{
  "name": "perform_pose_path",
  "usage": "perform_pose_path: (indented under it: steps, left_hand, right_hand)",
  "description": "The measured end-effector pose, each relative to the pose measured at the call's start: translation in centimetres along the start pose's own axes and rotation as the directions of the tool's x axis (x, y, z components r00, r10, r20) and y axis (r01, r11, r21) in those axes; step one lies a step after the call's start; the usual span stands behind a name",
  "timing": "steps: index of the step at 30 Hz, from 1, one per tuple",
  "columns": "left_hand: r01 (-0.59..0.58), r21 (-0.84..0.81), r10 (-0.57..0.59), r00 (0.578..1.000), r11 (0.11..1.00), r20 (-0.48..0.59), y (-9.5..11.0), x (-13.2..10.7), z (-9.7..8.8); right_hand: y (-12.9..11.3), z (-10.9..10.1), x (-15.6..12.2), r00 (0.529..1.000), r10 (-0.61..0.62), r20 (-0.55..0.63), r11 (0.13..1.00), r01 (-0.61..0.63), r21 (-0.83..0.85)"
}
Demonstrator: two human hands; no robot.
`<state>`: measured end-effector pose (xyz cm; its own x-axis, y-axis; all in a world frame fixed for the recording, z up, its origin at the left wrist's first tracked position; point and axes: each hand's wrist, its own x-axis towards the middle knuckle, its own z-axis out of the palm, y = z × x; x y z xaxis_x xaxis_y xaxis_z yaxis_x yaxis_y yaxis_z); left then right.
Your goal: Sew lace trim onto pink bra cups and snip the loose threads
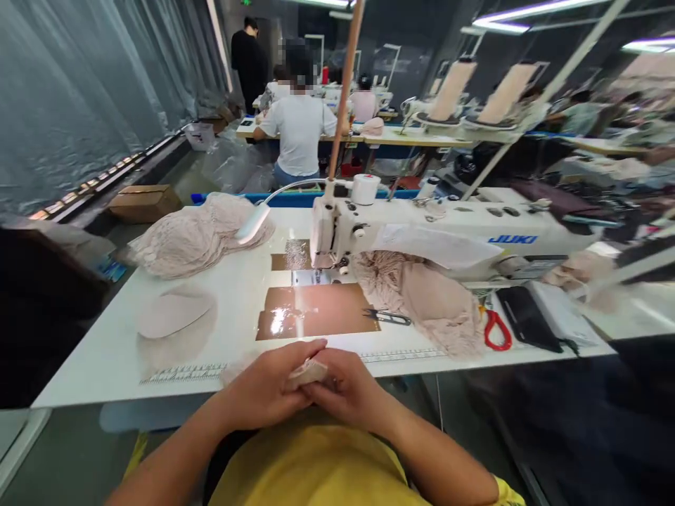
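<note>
Table (221,295): white and glossy, spanning the view, with a printed ruler strip (184,372) along its near edge.

Sewing machine (448,239): white, marked JUKI, stood across the far right half of the table with its needle end toward the centre. A gooseneck lamp (253,223) arched out to the left of it.

Lace heap (195,235): pale pink, lay at the far left of the table, touching the lamp head.

Second fabric heap (427,299): same colour, lay under and in front of the machine arm, spilling toward the near edge.

Brown sheet (321,309): shiny, flat on the table in front of the needle, between the machine and the hands.

Left hand (264,390) and right hand (348,390): met at the near table edge, above the yellow shirt. Both grips were closed, thumbs and fingers pinched on one fabric piece (309,372). The piece was small, pale and held between the two hands, just off the table edge.

Foam pad (171,316): oval and pale, lay flat left of the brown sheet.

Red-handled scissors (496,330): lay right of the second heap.

Snips (390,318): dark, lay at the right edge of the brown sheet, touching the heap.

Background: a person in a white shirt (299,130) sat at another table.
</note>
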<state>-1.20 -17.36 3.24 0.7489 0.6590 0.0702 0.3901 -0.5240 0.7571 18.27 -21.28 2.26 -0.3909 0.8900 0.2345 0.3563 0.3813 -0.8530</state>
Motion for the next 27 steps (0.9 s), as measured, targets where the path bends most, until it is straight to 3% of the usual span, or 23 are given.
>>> perform_pose_path:
  steps: [3,5,7,8,9,10,12,14,15,18,20,22,24,26,27]
  left_hand:
    - [0.16,-0.073,-0.171,0.968,0.984,-0.182,-2.0,0.1,-0.1]
    - [0.29,-0.017,-0.279,0.903,0.957,-0.327,-3.9,-0.8,-0.8]
    - [0.381,-0.043,-0.37,0.856,0.923,-0.36,-4.8,-1.7,-1.3]
    - [0.381,-0.119,-0.398,0.855,0.917,-0.332,-4.8,-1.9,-1.3]
    - [0.344,-0.223,-0.398,0.876,0.912,-0.273,-4.5,-1.9,-1.3]
    - [0.276,-0.337,-0.353,0.916,0.9,-0.192,-3.9,-1.8,-1.1]
    - [0.12,-0.548,-0.173,0.984,0.828,-0.045,-2.2,-1.3,-0.7]
    - [0.047,-0.679,-0.025,0.999,0.733,0.042,-0.8,-0.6,-0.4]
    - [0.027,-0.705,0.0,0.999,0.709,0.038,-0.4,-0.4,-0.4]
    - [-0.011,-0.589,-0.087,0.986,0.808,-0.139,-0.9,0.3,-0.6]
    - [0.056,-0.506,-0.161,0.973,0.861,-0.166,-2.0,0.5,-0.8]
    - [0.191,-0.583,-0.227,0.974,0.79,0.011,-3.1,0.7,-0.9]
    - [0.317,-0.687,-0.234,0.948,0.654,0.214,-3.6,0.8,-1.0]
    - [0.378,-0.719,-0.237,0.926,0.583,0.295,-3.6,0.8,-1.1]
    - [0.387,-0.71,-0.251,0.922,0.588,0.295,-3.5,0.8,-1.1]
  right_hand:
    - [0.0,-1.4,0.0,0.951,-0.092,-0.295,0.99,0.056,-0.13]
    - [0.4,-2.8,-0.2,0.867,-0.16,-0.472,0.98,0.082,-0.181]
    - [1.0,-3.6,-0.2,0.778,-0.172,-0.604,0.978,0.061,-0.2]
    - [1.3,-3.6,0.0,0.768,-0.136,-0.626,0.983,0.025,-0.182]
    - [1.6,-3.3,0.2,0.796,-0.067,-0.601,0.99,-0.02,-0.136]
    - [2.0,-2.9,0.5,0.855,0.031,-0.517,0.996,-0.071,-0.058]
    - [2.6,-1.8,1.2,0.951,0.227,-0.209,0.967,-0.195,0.166]
    - [3.0,-0.7,1.7,0.947,0.306,0.1,0.862,-0.32,0.394]
    - [3.1,-0.4,1.8,0.933,0.304,0.192,0.804,-0.359,0.473]
    - [3.0,-0.5,2.1,0.921,0.203,0.333,0.74,-0.367,0.564]
    - [2.7,-1.1,2.3,0.912,0.099,0.398,0.744,-0.334,0.579]
    - [2.4,-1.7,2.6,0.902,0.08,0.424,0.732,-0.341,0.589]
    - [2.5,-2.2,2.7,0.922,0.159,0.353,0.724,-0.352,0.593]
    - [2.9,-2.3,2.6,0.939,0.267,0.219,0.731,-0.345,0.589]
    - [3.2,-2.3,2.5,0.936,0.318,0.153,0.731,-0.345,0.589]
